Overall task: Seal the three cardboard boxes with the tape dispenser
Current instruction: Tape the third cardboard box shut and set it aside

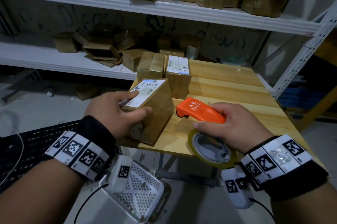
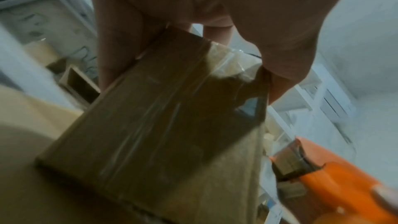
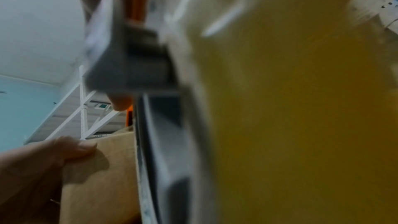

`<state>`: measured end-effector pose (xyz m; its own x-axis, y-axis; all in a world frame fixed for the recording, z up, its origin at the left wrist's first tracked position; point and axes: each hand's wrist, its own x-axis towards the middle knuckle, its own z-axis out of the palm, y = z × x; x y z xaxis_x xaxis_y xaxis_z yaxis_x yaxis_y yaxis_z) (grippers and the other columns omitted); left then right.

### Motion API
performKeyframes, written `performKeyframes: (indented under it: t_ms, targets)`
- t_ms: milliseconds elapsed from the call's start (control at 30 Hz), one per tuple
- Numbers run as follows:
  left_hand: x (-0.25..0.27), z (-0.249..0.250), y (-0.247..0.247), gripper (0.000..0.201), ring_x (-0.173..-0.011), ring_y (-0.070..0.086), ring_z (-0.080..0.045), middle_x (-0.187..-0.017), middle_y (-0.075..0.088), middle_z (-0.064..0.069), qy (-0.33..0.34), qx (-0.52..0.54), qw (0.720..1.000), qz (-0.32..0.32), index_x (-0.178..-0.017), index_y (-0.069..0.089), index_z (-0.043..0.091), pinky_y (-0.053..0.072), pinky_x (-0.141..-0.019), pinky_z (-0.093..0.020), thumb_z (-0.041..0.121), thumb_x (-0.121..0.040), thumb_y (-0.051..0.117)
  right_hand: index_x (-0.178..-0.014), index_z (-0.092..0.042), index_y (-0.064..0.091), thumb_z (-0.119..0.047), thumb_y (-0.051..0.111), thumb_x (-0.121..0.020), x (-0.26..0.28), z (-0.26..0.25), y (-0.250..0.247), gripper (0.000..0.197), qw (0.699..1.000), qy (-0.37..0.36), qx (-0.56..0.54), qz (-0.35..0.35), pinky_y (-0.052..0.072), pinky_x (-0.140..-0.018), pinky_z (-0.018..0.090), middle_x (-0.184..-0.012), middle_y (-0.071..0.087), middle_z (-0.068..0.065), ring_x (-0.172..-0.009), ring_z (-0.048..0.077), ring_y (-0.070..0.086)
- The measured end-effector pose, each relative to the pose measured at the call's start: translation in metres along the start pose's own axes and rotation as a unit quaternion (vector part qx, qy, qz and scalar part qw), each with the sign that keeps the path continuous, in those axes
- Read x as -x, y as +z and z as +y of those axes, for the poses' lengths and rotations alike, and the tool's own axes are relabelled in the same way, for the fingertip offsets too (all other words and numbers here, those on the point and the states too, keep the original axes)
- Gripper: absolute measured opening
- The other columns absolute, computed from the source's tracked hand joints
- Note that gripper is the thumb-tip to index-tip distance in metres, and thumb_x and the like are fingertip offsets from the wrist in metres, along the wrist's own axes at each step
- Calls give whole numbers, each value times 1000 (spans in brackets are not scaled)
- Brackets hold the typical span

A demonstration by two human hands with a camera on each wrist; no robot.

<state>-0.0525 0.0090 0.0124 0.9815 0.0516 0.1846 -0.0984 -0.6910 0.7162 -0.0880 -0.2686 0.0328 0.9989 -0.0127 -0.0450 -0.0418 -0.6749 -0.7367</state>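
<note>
My left hand (image 1: 125, 109) grips a small cardboard box (image 1: 155, 103) with a white label, tilted on its edge at the near left corner of the wooden table (image 1: 228, 85). Clear tape runs along the box (image 2: 155, 122) side facing the left wrist camera. My right hand (image 1: 226, 123) holds the orange tape dispenser (image 1: 198, 109) just right of the box, its nose near the box's side. The yellowish tape roll (image 1: 209, 149) hangs under that hand. Two more boxes, one plain (image 1: 150, 68) and one labelled (image 1: 178, 76), stand behind. The right wrist view is blurred, filled by the tape roll (image 3: 301, 125).
White metal shelving (image 1: 127, 3) loaded with cardboard boxes runs behind the table. A white perforated basket (image 1: 144, 187) sits on the floor below my hands, and a black mesh crate (image 1: 36, 140) is at the left. The right half of the table shows bare wood.
</note>
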Motion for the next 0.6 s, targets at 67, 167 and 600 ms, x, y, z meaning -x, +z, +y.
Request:
performKeyframes:
  t_ms: [67,167,600]
  targets:
    - [-1,-4,3,58,-91,68,-5,-108,75,8,-18,69,997,7,-120,74,32,52,-74,-20,57,-68,83,-91,-31,75,-56,88,-70,0,-2,2,35,1000,-6,-4,-1,48,-62,23,-74,73,-17,-64,-1,68]
    - [-3,-9,8,41,-85,74,-10,-91,79,9,-57,200,978,-8,-106,80,30,61,-82,-40,47,-69,88,-89,-29,76,-57,87,-69,-2,-3,2,36,1000,-14,-7,4,49,-62,24,-75,74,-11,-64,3,69]
    - [4,-3,4,18,-89,69,-25,-74,73,5,-118,267,954,-71,-74,81,30,59,-85,-46,39,-87,73,-95,-34,74,-77,75,-69,-2,-16,18,50,999,-10,38,-1,59,-73,36,-79,74,-9,-72,6,69]
